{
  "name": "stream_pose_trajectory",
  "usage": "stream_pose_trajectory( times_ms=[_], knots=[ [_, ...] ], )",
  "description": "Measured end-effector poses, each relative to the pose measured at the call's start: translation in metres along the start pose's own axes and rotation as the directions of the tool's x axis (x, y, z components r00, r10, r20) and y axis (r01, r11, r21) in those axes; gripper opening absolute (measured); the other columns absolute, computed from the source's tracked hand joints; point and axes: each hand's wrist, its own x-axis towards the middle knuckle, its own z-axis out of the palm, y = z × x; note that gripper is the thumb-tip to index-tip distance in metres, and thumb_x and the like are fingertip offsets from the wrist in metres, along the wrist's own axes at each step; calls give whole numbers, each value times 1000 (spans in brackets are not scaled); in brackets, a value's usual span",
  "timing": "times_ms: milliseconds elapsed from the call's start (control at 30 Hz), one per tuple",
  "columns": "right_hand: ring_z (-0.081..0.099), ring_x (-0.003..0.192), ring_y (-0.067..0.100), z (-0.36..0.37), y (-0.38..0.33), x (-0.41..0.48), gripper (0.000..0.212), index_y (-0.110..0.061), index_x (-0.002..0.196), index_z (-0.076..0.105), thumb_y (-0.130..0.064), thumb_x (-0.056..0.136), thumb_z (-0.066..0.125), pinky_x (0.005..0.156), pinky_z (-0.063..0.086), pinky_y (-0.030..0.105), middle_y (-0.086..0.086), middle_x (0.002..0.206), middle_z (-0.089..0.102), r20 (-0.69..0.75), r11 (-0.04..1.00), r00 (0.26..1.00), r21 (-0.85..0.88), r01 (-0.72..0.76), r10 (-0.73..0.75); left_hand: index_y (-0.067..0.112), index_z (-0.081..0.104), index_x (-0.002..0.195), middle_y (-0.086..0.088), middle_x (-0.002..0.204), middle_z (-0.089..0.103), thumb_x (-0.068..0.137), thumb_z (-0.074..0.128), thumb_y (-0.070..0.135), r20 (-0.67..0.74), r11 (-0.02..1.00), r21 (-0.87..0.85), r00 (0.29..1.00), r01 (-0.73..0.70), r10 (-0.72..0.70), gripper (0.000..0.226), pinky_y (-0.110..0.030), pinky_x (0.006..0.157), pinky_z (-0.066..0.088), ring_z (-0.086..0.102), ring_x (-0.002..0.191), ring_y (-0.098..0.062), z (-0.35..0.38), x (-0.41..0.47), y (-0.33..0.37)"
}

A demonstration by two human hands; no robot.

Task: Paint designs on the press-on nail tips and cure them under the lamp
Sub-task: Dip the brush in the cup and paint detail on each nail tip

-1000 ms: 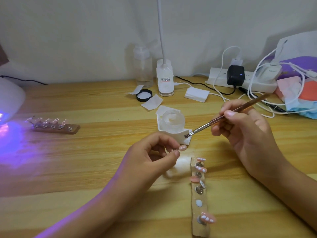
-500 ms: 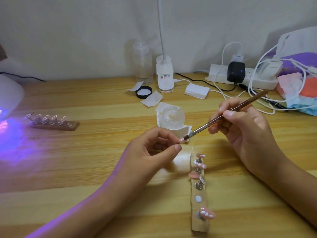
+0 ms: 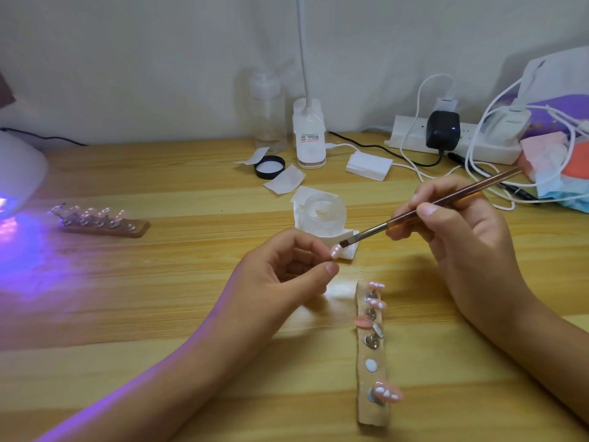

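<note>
Holds one pink nail tip [image 3: 335, 251] in a narrow pinch between thumb and forefinger of the left hand [image 3: 287, 275], just left of frame centre, raised clear of the table [image 3: 159, 298]. Grips the brush [image 3: 414, 212] pen-fashion in the right hand [image 3: 462, 237], right of centre, fingers curled round the handle, bristles aimed to the lower left.

Change over the last second:
- One second ago: bristles beside the white pad [image 3: 345, 250] under the open jar [image 3: 324, 212], apart from the tip.
- Half a second ago: bristles already meeting the tip.
- Now: bristles touching the upper end of the tip, which has been raised slightly toward the brush. Pale dots visible on its surface.

Indicates application in progress on this tip, not loading of the brush.

Shows more tips on the holder strip [image 3: 374, 416] at lower centre-right: several pink, some with white dots, some pegs bare. Shows a second strip [image 3: 140, 225] at mid left, near the purple glow of the lamp [image 3: 19, 167] at the left edge, but not under it.

Keep the pinch steady and clear of the wet face. Expect smearing if a finger slides onto the painted side. Cure only after reseating the tip on a bare peg.
</note>
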Motion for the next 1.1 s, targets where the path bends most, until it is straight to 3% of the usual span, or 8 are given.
stream_pose_trajectory(
  times_ms=[300, 400, 567, 733, 933, 1100],
  knots=[
    [67, 76, 19, -1, -2, 1, 9, -18, 90, 60, -22, 83, 55, 75, 54, 27, 2, 80, 69, 67, 995, 997, 97, 19, -26, 25, 68, 81, 3, 78, 70, 73, 78, 30, 19, 999, -39, 1000, 5, -4, 13, -22, 68, 52, 63, 70, -9, -1, 1, -2],
    [67, 77, 21, 0, -2, -1, 11, -17, 92, 60, -22, 83, 56, 76, 54, 28, 3, 81, 70, 93, 997, 995, 80, 10, -18, 28, 69, 80, 3, 78, 71, 71, 76, 34, 26, 999, -40, 1000, 2, -1, 13, -21, 68, 52, 64, 69, -9, -1, 1, -1],
    [68, 78, 20, 5, 0, -2, 10, -13, 95, 56, -16, 85, 59, 76, 54, 27, 1, 82, 70, 60, 1000, 998, 14, 24, -25, 28, 69, 77, 2, 76, 71, 77, 74, 23, 18, 999, -39, 1000, 6, -5, 8, -18, 66, 50, 63, 66, -8, -1, 1, -1],
    [68, 80, 19, 2, -1, -1, 9, -13, 94, 56, -12, 88, 50, 78, 55, 30, 1, 81, 69, 22, 1000, 1000, -17, 14, -14, 27, 69, 79, 3, 79, 69, 78, 71, 23, 16, 999, -37, 1000, 7, -6, 4, -20, 67, 51, 61, 69, -8, 0, 0, 0],
    [65, 70, 17, -1, 0, 4, 12, -14, 87, 57, -10, 87, 46, 71, 53, 25, 1, 72, 68, -22, 993, 999, 111, -28, 31, 27, 74, 84, 9, 77, 67, 81, 69, 24, 4, 1000, -29, 1000, -6, 6, 7, -12, 66, 48, 59, 69, -3, 0, -1, 1],
    [65, 68, 16, -3, 0, 5, 16, -16, 85, 60, -9, 89, 45, 68, 53, 23, 2, 72, 67, 23, 987, 999, 155, -44, 41, 28, 75, 85, 11, 77, 66, 85, 71, 20, 5, 1000, 19, 1000, -17, 17, 9, -12, 64, 47, 57, 67, -3, -1, -1, 0]
  ],
)
